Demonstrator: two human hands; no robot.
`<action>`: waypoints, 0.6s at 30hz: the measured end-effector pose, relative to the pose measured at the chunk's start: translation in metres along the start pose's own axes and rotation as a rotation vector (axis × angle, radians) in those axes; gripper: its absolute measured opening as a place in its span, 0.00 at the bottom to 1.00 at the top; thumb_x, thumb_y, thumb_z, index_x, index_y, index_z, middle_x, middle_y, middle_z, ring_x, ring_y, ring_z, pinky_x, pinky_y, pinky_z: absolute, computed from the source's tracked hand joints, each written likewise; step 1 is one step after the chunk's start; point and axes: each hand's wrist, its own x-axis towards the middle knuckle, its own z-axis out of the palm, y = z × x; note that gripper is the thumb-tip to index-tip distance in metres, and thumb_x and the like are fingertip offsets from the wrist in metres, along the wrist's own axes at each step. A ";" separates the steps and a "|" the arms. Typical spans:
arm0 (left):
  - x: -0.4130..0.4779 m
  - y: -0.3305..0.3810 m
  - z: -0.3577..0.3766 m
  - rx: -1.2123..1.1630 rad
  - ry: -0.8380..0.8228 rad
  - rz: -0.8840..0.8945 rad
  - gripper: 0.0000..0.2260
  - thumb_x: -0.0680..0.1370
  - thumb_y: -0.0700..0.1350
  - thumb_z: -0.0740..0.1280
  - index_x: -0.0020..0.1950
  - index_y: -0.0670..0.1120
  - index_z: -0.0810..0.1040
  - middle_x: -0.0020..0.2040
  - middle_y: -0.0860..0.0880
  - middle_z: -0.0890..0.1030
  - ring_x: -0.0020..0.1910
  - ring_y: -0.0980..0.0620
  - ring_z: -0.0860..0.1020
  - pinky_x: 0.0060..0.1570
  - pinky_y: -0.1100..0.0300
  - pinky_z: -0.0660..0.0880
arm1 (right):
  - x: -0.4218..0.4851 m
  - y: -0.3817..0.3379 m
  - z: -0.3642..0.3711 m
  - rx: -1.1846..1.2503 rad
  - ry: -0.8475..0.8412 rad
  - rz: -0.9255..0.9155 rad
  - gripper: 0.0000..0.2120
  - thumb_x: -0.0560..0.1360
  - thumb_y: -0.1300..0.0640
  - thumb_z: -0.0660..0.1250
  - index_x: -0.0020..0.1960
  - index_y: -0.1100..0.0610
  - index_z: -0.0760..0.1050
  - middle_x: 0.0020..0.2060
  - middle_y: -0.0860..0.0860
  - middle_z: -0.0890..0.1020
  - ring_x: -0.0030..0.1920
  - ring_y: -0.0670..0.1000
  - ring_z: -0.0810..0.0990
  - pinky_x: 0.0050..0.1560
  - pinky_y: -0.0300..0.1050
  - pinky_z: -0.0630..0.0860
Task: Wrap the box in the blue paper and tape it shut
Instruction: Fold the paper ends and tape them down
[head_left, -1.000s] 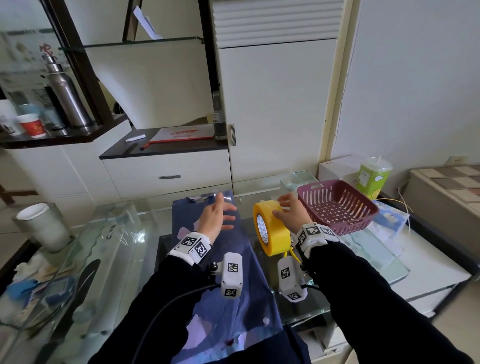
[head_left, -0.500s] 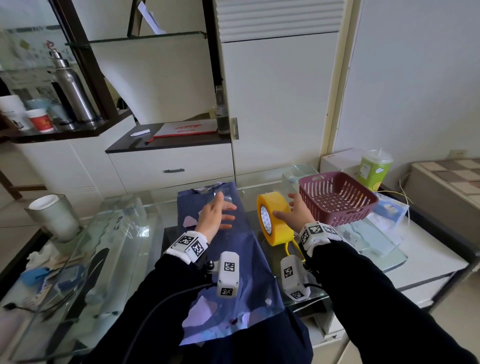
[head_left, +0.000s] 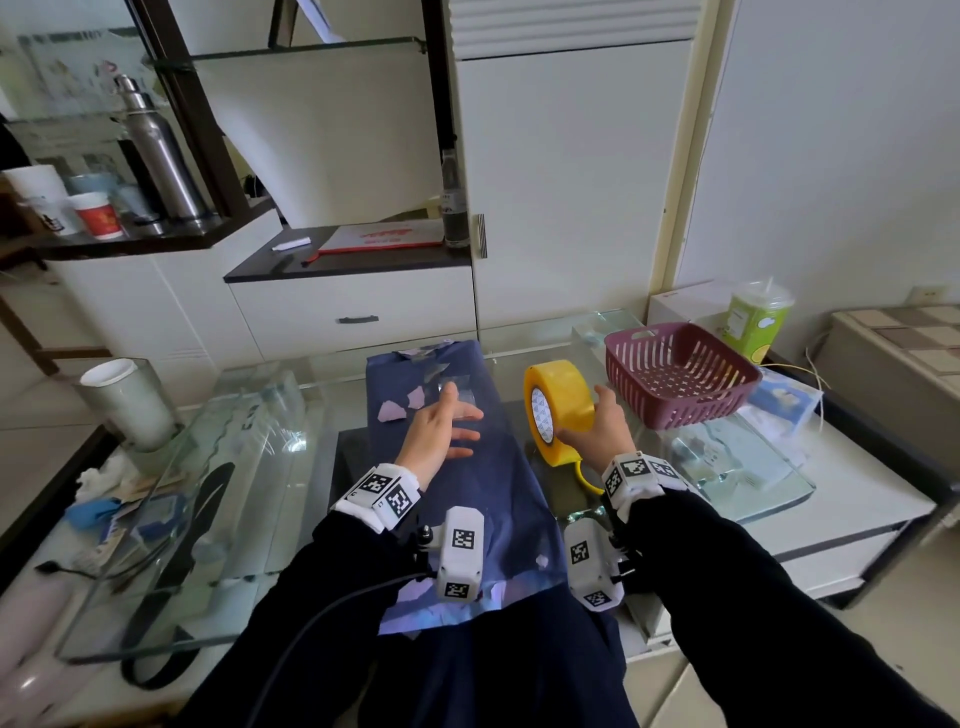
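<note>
Head view. Spreads left hand over blue paper lying lengthwise on glass table, fingers straight, grasping nothing; contact unclear. Clasps yellow tape roll with right hand, fingers and thumb curled on its rim, roll on edge just right of paper. Cannot make out box. Purple basket just beyond.

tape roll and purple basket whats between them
The right hand, holding the tape roll, fills the gap to the purple basket; head view.
</note>
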 end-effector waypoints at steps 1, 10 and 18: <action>0.000 0.000 -0.001 -0.009 0.001 0.000 0.26 0.83 0.55 0.47 0.56 0.38 0.77 0.56 0.44 0.79 0.42 0.51 0.78 0.41 0.59 0.77 | 0.002 -0.001 0.001 0.004 0.012 -0.008 0.43 0.69 0.62 0.74 0.75 0.61 0.52 0.71 0.62 0.63 0.72 0.59 0.62 0.71 0.53 0.62; 0.006 -0.005 -0.001 -0.024 -0.006 -0.003 0.24 0.82 0.55 0.49 0.54 0.39 0.78 0.52 0.46 0.80 0.40 0.52 0.78 0.39 0.60 0.77 | 0.007 -0.010 0.012 0.016 0.180 -0.090 0.40 0.69 0.59 0.73 0.74 0.61 0.55 0.66 0.63 0.66 0.68 0.62 0.65 0.66 0.51 0.63; 0.010 -0.007 0.006 -0.015 -0.032 -0.029 0.22 0.82 0.54 0.50 0.54 0.41 0.77 0.51 0.47 0.80 0.38 0.53 0.78 0.37 0.62 0.77 | 0.013 -0.013 0.021 -0.021 0.220 -0.074 0.37 0.70 0.60 0.72 0.73 0.62 0.58 0.67 0.63 0.63 0.66 0.64 0.64 0.67 0.50 0.60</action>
